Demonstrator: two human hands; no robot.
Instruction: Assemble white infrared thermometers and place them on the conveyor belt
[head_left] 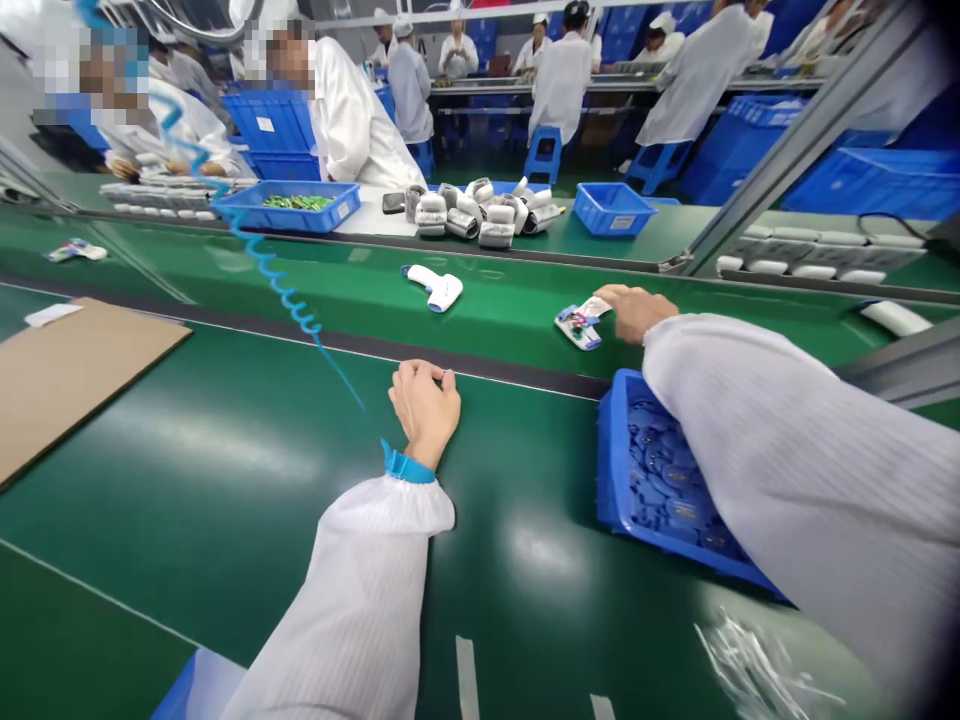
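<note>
The big green bench [225, 480] takes up most of what I see, and a long green belt [510, 320] runs along its far side. A flat brown board [75, 370] lies on the bench, over to the left. On the right sits a blue bin [613, 470] with lots of blue bits [667, 470] in it. The right hand [641, 312] reaches past the bin, its fingertips at the white end of the open gun [579, 328]; I can't tell if they pinch it or just touch it. The left hand [426, 408] is by the belt, fingers curled in, and I can't tell if it holds a thing. Past it, a white gun [442, 290] lies on the belt. The open gun lies there too, just beyond the bin, with its insides showing. A little blue band [409, 467] goes round the left wrist.
</note>
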